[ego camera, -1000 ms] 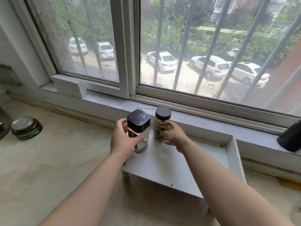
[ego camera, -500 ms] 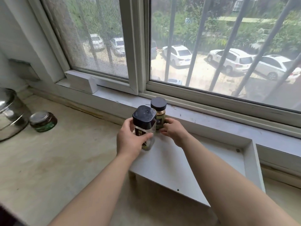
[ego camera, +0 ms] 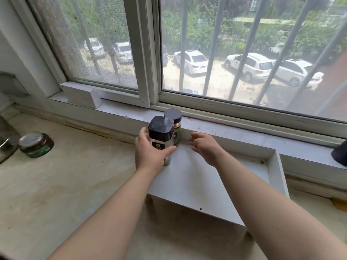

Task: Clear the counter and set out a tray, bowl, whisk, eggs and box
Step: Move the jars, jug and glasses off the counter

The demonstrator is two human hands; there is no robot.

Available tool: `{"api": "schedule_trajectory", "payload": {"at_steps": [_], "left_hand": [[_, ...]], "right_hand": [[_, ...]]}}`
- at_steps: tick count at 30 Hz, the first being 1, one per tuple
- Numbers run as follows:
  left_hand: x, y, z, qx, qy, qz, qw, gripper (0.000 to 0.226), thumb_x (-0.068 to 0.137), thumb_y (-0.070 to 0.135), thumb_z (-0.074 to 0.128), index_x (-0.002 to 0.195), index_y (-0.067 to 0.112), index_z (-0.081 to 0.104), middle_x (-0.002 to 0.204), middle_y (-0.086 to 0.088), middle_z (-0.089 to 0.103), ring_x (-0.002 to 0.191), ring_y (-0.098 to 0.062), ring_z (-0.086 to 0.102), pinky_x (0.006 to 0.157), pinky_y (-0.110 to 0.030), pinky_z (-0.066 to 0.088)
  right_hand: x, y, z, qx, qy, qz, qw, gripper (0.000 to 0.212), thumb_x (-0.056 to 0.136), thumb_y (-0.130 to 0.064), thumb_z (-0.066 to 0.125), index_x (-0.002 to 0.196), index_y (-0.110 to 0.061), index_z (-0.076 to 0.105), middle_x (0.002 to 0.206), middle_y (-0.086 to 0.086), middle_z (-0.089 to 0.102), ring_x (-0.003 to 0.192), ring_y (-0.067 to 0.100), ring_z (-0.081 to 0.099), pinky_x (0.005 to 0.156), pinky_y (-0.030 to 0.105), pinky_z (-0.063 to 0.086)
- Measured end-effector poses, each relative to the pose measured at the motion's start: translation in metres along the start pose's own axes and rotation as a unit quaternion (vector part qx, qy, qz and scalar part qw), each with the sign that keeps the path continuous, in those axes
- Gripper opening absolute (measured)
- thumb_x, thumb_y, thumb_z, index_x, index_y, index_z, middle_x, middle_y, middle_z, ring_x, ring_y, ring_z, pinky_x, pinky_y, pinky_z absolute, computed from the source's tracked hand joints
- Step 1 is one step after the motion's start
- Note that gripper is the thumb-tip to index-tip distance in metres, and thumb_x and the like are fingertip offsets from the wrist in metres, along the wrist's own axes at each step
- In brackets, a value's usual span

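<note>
Square-capped jar (ego camera: 161, 128) upright, seemingly touching round-capped jar (ego camera: 173, 115).

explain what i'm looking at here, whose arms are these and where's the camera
No machine here: these are a person's two bare arms, filmed by one wide-angle camera worn on the head, looking forward and down. The left hand grips a square-lidded jar at the left end of a low white shelf. A round-lidded jar stands just behind it. The right hand hovers open beside them, holding nothing. A small glass jar sits on the counter at the left.
</note>
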State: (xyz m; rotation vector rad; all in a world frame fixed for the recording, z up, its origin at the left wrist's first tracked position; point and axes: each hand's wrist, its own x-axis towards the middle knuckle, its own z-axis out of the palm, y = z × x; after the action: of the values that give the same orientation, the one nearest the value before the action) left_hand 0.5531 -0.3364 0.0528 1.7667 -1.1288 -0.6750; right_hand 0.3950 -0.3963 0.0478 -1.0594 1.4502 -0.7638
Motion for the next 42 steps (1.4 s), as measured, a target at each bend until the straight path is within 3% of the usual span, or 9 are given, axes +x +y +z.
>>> {"api": "schedule_trajectory", "payload": {"at_steps": [4,8,12,15,19,23,27,35,42], "left_hand": [[-0.019,0.027,-0.010,-0.001,0.050,0.035,0.998,0.096,0.069,0.029,0.082,0.146,0.014,0.026,0.146,-0.009,0.030,0.132,-0.025,0.036,0.104,-0.032,0.036],[-0.032,0.050,-0.013,-0.063,0.112,0.126,0.984,0.055,0.077,0.021,0.071,0.125,0.010,0.047,0.126,-0.010,0.048,0.116,-0.025,0.048,0.101,-0.037,0.043],[-0.063,0.082,-0.006,-0.170,0.006,0.113,0.979,0.022,0.086,0.013,0.061,0.108,0.013,0.057,0.098,0.001,0.062,0.089,-0.014,0.059,0.077,-0.022,0.051],[-0.088,0.094,0.012,-0.193,-0.066,0.099,0.974,0.015,0.089,0.014,0.058,0.104,0.016,0.059,0.091,0.007,0.062,0.081,-0.008,0.059,0.067,-0.014,0.044],[-0.132,0.106,0.045,-0.191,-0.165,0.100,0.963,0.012,0.089,0.015,0.059,0.101,0.017,0.060,0.093,0.000,0.065,0.084,-0.015,0.060,0.075,-0.024,0.049],[-0.185,0.118,0.078,-0.179,-0.286,0.098,0.936,0.012,0.089,0.012,0.060,0.100,0.017,0.062,0.097,-0.004,0.066,0.093,-0.022,0.063,0.089,-0.038,0.055],[-0.237,0.129,0.112,-0.161,-0.363,0.109,0.911,0.011,0.087,0.013,0.062,0.097,0.018,0.064,0.096,-0.005,0.068,0.094,-0.025,0.065,0.091,-0.044,0.054],[-0.356,0.149,0.180,-0.164,-0.459,0.065,0.871,0.012,0.088,0.006,0.059,0.087,0.017,0.062,0.090,-0.006,0.067,0.080,-0.020,0.064,0.078,-0.035,0.056],[-0.472,0.161,0.262,-0.146,-0.512,0.029,0.846,0.016,0.086,0.005,0.060,0.101,0.008,0.064,0.089,-0.009,0.066,0.081,-0.022,0.062,0.076,-0.035,0.054]], "right_hand": [[-0.037,-0.010,-0.018,0.027,0.049,-0.012,0.998,0.039,0.090,0.011,0.034,0.128,0.021,0.040,0.132,0.041,0.043,0.128,0.051,0.041,0.110,0.059,0.027],[-0.070,-0.016,-0.037,0.046,0.089,-0.030,0.994,0.037,0.093,0.004,0.040,0.127,0.015,0.046,0.122,0.034,0.056,0.127,0.044,0.045,0.110,0.053,0.035],[-0.115,-0.014,-0.066,0.090,0.136,-0.062,0.985,0.036,0.096,-0.004,0.045,0.131,0.002,0.050,0.113,0.013,0.060,0.123,0.031,0.055,0.107,0.038,0.044],[-0.151,-0.004,-0.091,0.105,0.180,-0.077,0.975,0.033,0.096,-0.006,0.047,0.128,0.000,0.052,0.118,0.017,0.062,0.123,0.031,0.056,0.106,0.036,0.045],[-0.197,0.021,-0.129,0.114,0.242,-0.063,0.962,0.031,0.096,-0.004,0.045,0.124,0.007,0.053,0.131,0.033,0.052,0.126,0.044,0.047,0.110,0.049,0.039],[-0.244,0.051,-0.170,0.117,0.297,-0.054,0.946,0.036,0.096,-0.010,0.049,0.131,-0.005,0.052,0.114,0.010,0.064,0.119,0.028,0.058,0.108,0.042,0.043],[-0.293,0.081,-0.214,0.158,0.357,-0.054,0.919,0.026,0.096,-0.004,0.048,0.121,-0.004,0.057,0.126,0.024,0.060,0.124,0.033,0.055,0.109,0.040,0.042],[-0.387,0.154,-0.305,0.153,0.430,-0.021,0.890,0.041,0.097,-0.008,0.048,0.137,-0.001,0.045,0.126,0.016,0.058,0.118,0.024,0.056,0.108,0.036,0.042],[-0.466,0.230,-0.411,0.113,0.483,0.030,0.867,0.031,0.090,-0.008,0.053,0.119,0.004,0.059,0.111,0.020,0.065,0.116,0.036,0.059,0.107,0.052,0.040]]}}
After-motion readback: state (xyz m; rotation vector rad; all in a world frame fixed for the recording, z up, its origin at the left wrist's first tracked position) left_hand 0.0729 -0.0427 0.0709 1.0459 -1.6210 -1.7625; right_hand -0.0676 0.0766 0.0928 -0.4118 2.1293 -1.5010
